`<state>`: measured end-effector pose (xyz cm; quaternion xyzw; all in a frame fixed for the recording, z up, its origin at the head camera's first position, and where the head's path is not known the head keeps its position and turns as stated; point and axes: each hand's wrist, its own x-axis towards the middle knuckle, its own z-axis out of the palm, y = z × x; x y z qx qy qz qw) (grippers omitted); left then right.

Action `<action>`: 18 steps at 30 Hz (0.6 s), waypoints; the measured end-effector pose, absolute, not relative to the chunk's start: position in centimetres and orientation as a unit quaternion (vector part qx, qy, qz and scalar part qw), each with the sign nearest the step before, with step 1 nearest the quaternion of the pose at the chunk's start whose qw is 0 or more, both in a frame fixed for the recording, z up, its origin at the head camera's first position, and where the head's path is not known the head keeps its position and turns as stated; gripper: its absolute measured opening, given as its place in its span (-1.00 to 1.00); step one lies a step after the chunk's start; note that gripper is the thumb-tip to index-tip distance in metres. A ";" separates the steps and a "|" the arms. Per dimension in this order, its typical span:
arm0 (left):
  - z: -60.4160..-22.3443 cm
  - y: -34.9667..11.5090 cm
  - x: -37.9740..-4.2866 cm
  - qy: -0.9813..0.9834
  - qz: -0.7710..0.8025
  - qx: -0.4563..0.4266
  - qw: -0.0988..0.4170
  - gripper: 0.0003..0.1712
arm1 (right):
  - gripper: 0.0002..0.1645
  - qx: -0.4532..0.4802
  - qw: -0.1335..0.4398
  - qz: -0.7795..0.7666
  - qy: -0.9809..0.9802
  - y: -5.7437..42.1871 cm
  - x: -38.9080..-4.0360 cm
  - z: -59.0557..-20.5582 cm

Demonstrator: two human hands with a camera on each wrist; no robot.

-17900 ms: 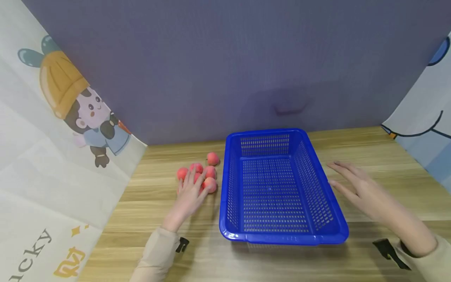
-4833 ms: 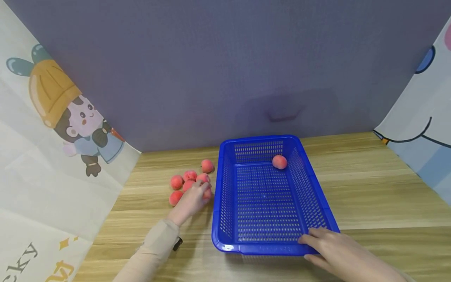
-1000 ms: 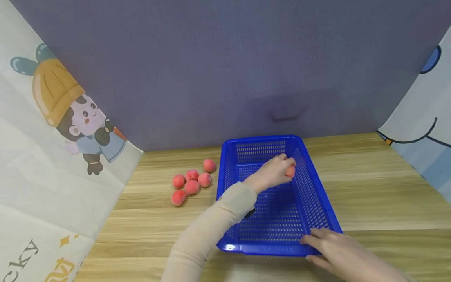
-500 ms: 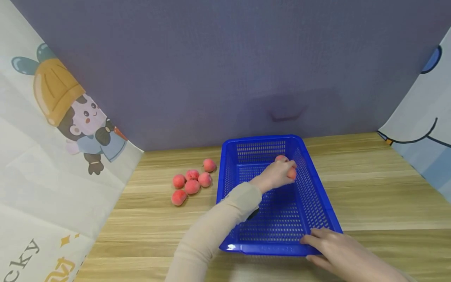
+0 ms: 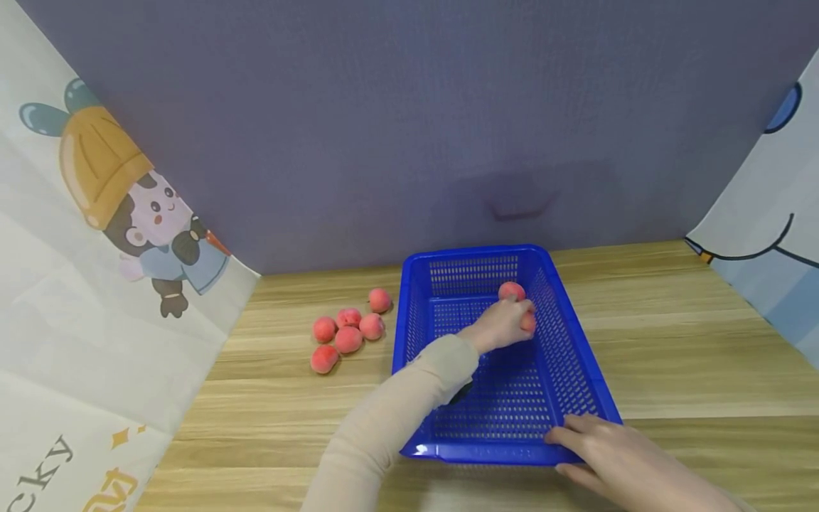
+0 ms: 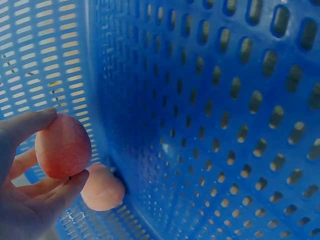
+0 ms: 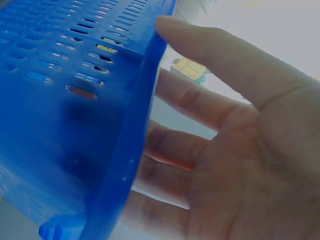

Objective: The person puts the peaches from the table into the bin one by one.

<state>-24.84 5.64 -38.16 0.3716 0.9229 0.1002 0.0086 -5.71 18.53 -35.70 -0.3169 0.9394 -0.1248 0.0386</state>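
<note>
My left hand (image 5: 501, 325) reaches into the blue plastic basket (image 5: 489, 454) and holds a pinkish-red peach (image 5: 528, 323) toward the basket's right wall. In the left wrist view, thumb and fingertips pinch this peach (image 6: 63, 149) from opposite sides. Behind it, a second peach (image 6: 101, 191) lies on the basket floor in a corner. In the head view that peach (image 5: 511, 290) shows just beyond my fingers. My right hand (image 5: 601, 449) grips the basket's near right corner; in the right wrist view thumb and fingers lie on either side of the rim (image 7: 131, 145).
Several loose peaches (image 5: 348, 339) lie grouped on the wood-grain table (image 5: 269, 419), left of the basket. A single peach (image 5: 379, 300) sits closest to the basket's left wall. A grey-purple panel (image 5: 333, 142) rises behind the table, with printed white sheets on both sides.
My left hand has taken a peach from the group and carried it right into the basket, lately drawing slightly nearer. The other basket peach came into view again. My right hand keeps its grip.
</note>
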 end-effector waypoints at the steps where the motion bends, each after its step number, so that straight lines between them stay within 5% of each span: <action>1: -38.3 5.7 -24.8 0.923 0.098 0.373 0.008 -0.51 | -0.65 -0.317 0.039 -0.125 0.939 18.5 -5.7 -35.7; 18: -39.5 5.7 -24.7 0.916 0.090 0.391 -0.002 -0.56 | -0.63 -0.306 0.053 -0.127 0.942 18.7 -5.8 -36.2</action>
